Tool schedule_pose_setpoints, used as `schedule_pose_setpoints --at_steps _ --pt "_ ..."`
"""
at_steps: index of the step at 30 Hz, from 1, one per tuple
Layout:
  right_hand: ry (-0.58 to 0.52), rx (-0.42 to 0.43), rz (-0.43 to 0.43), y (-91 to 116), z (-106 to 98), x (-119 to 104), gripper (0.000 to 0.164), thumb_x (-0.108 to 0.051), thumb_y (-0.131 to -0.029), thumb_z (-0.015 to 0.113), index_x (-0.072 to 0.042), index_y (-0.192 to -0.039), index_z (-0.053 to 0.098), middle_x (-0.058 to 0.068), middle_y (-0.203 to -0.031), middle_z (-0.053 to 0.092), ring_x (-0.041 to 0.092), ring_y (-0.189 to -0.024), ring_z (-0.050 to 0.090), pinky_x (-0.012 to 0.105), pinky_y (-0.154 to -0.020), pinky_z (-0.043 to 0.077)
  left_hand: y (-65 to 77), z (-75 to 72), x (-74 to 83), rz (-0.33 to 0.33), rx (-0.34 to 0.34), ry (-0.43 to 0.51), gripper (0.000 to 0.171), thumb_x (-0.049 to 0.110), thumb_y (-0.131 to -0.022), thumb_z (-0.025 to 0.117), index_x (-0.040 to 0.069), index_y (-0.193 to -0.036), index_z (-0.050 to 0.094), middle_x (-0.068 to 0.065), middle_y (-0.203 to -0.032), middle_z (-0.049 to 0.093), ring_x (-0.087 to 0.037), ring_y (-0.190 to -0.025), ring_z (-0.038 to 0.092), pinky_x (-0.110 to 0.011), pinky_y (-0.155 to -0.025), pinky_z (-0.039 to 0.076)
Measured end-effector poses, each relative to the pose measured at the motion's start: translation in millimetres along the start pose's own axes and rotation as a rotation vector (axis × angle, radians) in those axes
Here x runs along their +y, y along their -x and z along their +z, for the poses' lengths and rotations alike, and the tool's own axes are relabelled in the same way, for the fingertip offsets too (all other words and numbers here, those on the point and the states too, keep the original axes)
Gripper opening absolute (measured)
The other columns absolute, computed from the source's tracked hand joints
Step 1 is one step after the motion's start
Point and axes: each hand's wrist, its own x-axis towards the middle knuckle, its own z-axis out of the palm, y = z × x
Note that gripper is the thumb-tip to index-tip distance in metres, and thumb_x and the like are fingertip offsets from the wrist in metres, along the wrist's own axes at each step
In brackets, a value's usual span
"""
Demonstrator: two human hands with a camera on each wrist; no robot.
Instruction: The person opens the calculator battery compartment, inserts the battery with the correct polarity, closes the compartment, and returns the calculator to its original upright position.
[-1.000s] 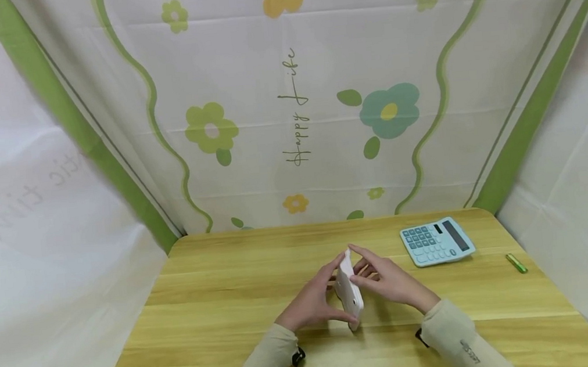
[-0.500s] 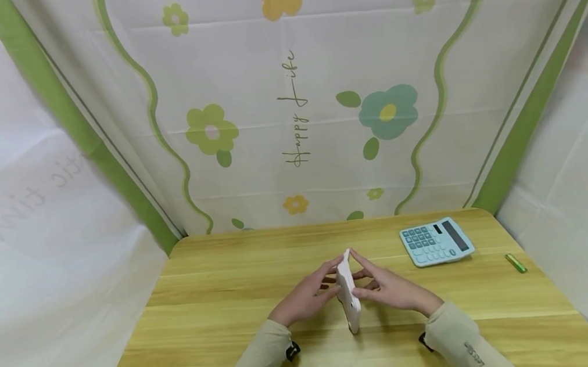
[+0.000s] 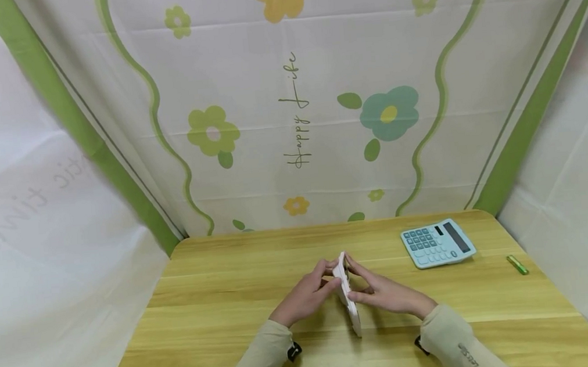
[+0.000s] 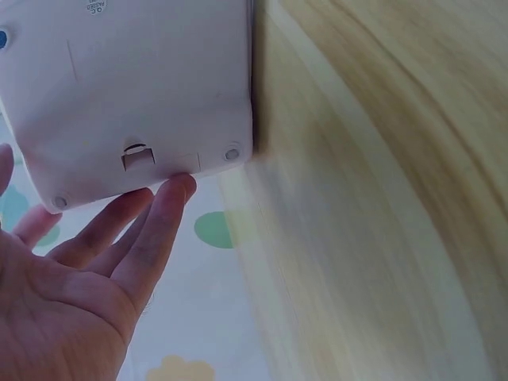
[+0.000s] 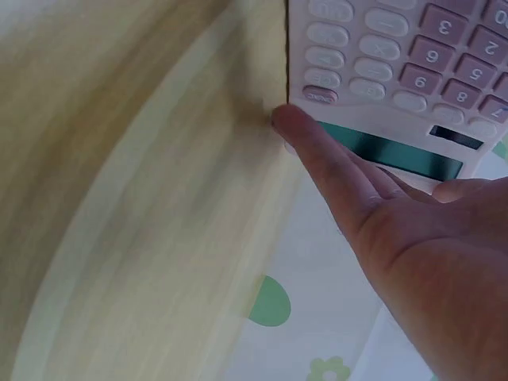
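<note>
A pale pink calculator (image 3: 351,307) stands on its long edge in the middle of the table, held by both hands. In the left wrist view its back (image 4: 151,87) shows a battery cover tab (image 4: 138,159) and round feet. The left hand (image 3: 301,300) grips its far end, thumb on the back face and fingers along the edge. From the other side, the right hand (image 3: 390,293) grips it with the thumb near the front face and fingers at the far end. Keys and a dark display (image 5: 397,151) show in the right wrist view, the display partly behind the fingers.
A light blue calculator (image 3: 437,245) lies face up at the back right of the wooden table (image 3: 221,306). Near the right edge is a small green battery (image 3: 517,265). Flower-printed white cloth (image 3: 251,170) walls in the table behind and on both sides.
The left thumb has moved from the calculator's near end up to its far part. The calculator has turned slightly, so its back shows less in the head view. The right hand keeps its hold.
</note>
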Motion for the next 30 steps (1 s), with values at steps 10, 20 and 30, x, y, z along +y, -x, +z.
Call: schedule_pose_setpoints --at_steps 10,20,30 --pt "-0.026 0.010 0.035 0.4 3.0 -0.5 0.087 -0.045 -0.107 0.055 -0.023 -0.168 -0.004 0.022 -0.173 0.000 0.059 -0.136 0.046 0.067 -0.108 0.046 -3.7 4.9 -0.9 -0.002 -0.008 0.037 0.035 0.049 -0.111 0.041 0.022 -0.133 0.040 -0.005 -0.161 0.044 -0.021 -0.130 0.062 -0.034 -0.107 0.054" --pt "-0.003 0.027 0.073 -5.1 5.7 -3.3 0.089 -0.050 -0.105 0.056 -0.020 -0.168 0.001 0.026 -0.171 0.007 0.056 -0.140 0.043 0.065 -0.110 0.045 0.1 0.6 4.1 -0.026 -0.003 0.120 0.038 0.044 -0.110 0.046 0.019 -0.136 0.037 -0.002 -0.165 0.038 -0.023 -0.134 0.059 -0.034 -0.108 0.053" --pt "0.032 0.042 0.045 -4.6 7.3 -2.1 0.089 -0.049 -0.104 0.059 -0.023 -0.168 0.004 0.027 -0.170 0.009 0.056 -0.143 0.039 0.061 -0.109 0.049 -2.0 1.2 3.9 -0.048 -0.013 0.187 0.049 0.041 -0.110 0.049 0.017 -0.148 0.030 -0.006 -0.160 0.041 -0.025 -0.132 0.059 -0.033 -0.106 0.053"
